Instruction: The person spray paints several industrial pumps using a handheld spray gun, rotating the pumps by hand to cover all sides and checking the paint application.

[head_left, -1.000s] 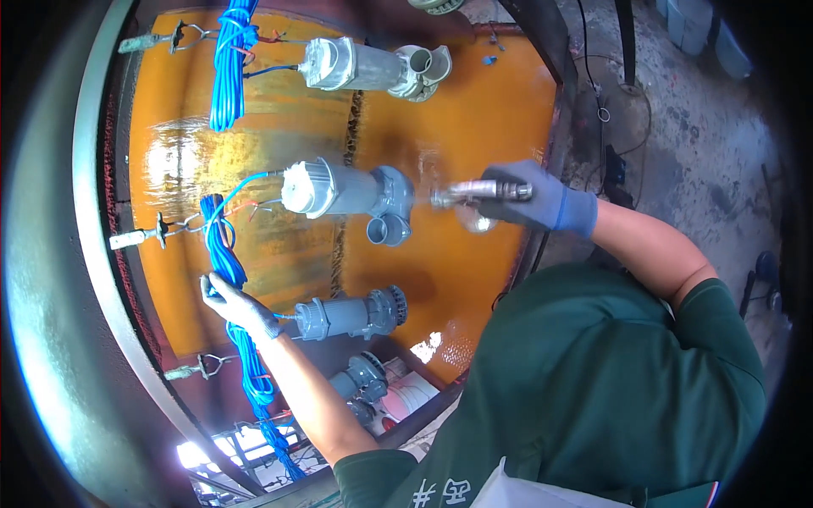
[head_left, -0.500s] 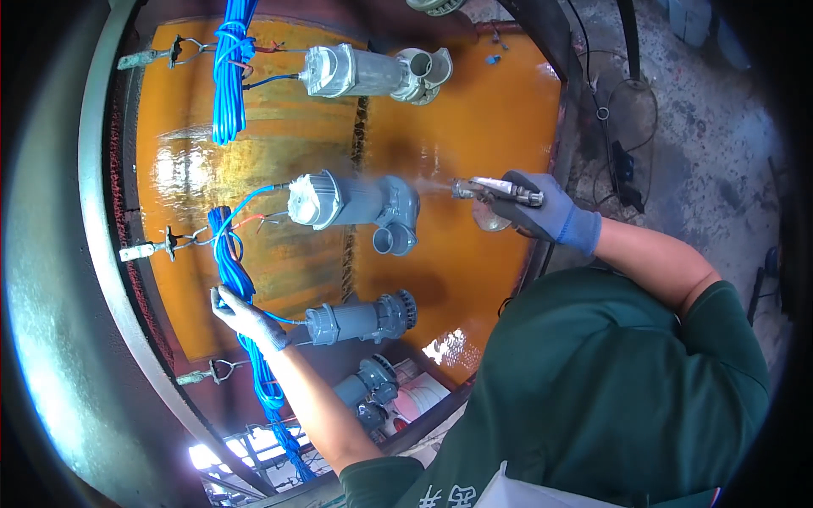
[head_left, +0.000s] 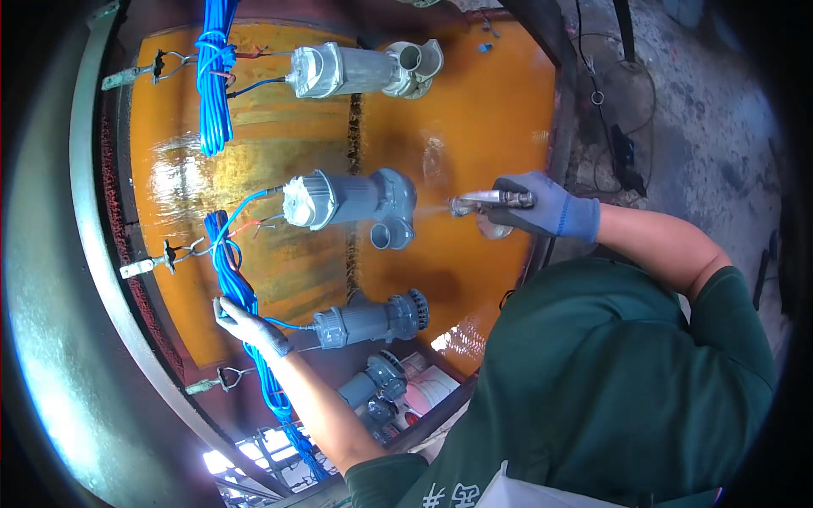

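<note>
The gloved left hand (head_left: 254,329) curls around a bundled blue cable (head_left: 235,278); a grey cylindrical metal pump (head_left: 360,198) hangs centrally; the right hand (head_left: 549,207) grasps a silvery metal spray gun (head_left: 487,200), shifted slightly nearer, apparently misting the pump's right end.

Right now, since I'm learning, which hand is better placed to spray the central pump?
Probably the right hand: its spray gun points at that pump; the left hand touches a blue cable.

There are 2 hands (head_left: 252,328) (head_left: 544,205), 1 spray gun (head_left: 493,199) and at least 4 pumps (head_left: 364,69) (head_left: 356,200) (head_left: 360,325) (head_left: 360,388)
</note>
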`<state>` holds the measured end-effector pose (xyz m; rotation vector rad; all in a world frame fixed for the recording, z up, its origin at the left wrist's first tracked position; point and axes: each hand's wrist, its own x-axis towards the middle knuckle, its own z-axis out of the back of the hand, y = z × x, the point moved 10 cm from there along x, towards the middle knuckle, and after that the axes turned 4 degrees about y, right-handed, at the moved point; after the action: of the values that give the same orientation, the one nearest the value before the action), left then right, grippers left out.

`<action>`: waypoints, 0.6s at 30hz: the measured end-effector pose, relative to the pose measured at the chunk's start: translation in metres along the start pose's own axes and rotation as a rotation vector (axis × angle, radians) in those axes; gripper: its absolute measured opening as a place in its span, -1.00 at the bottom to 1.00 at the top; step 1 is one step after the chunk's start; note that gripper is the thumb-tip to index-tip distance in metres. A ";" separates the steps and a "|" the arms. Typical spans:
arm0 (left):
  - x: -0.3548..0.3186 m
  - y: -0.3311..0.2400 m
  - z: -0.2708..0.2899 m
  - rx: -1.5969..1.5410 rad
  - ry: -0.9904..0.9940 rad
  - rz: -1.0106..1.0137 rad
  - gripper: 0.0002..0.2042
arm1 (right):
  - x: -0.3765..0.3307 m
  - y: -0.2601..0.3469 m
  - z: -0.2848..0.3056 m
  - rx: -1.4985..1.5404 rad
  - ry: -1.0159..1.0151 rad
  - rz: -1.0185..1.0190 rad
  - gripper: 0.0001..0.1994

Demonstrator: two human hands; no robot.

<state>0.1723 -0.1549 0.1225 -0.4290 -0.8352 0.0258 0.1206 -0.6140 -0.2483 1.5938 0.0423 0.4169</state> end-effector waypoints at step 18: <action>0.029 0.032 0.012 0.173 0.124 -0.076 -0.39 | 0.001 -0.037 0.004 0.029 -0.018 0.007 -0.78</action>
<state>0.1883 -0.1156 0.1380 -0.2332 -0.7201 0.0007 0.1311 -0.6149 -0.2838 1.6269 0.0295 0.4087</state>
